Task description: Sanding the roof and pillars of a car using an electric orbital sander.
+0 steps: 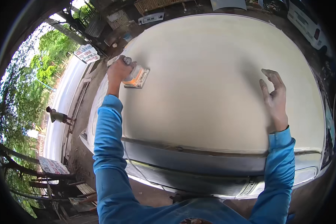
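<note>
A pale cream car roof spreads out in front of me, dull and dusty. On its left part, my left hand is closed around an orange and grey power sander, whose flat pad lies against the roof. A thin cord hangs over the near side of the car. To the right, my right hand is held over the roof with thumb and fingers apart, dusty and holding nothing. Its shadow falls on the roof to the left of the fingers.
Below the roof's near edge are the dark side windows. A white vehicle stands at the far right. Off to the left, a person is by the road, near a painted sign. Loose boards lie at the lower left.
</note>
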Demonstrator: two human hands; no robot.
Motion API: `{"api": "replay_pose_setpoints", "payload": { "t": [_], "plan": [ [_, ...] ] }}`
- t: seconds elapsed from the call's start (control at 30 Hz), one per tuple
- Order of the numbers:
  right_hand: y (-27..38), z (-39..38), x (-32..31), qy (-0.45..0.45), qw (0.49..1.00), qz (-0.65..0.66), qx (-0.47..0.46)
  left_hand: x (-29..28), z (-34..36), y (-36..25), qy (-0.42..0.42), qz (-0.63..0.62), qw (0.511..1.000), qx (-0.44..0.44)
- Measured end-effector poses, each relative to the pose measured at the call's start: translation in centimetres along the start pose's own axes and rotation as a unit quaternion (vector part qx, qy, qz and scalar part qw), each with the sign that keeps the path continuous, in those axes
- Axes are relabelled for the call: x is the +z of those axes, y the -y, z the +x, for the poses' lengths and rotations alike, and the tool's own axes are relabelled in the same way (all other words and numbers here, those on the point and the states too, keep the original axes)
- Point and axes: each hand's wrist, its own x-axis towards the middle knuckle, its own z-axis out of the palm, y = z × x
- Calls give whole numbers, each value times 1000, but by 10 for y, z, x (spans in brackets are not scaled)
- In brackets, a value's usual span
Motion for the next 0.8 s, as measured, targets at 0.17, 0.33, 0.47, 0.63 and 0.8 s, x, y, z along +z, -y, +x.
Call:
{"api": "replay_pose_setpoints", "payload": {
  "t": [0.17,0.33,0.47,0.63,0.8],
  "plan": [
    [10,-6,6,64,995,44,-59,22,75,-43,-19,-9,1000,12],
    [9,-7,10,79,995,35,-55,20,94,-117,-6,0,996,89],
    [7,-10,10,96,995,31,-27,5,52,-167,-24,-43,977,208],
    [11,-16,12,155,988,-17,-4,-4,-21,-135,-46,-87,965,243],
    [19,-21,13,215,974,-76,11,5,-21,-43,-32,-198,960,193]
  ]
}}
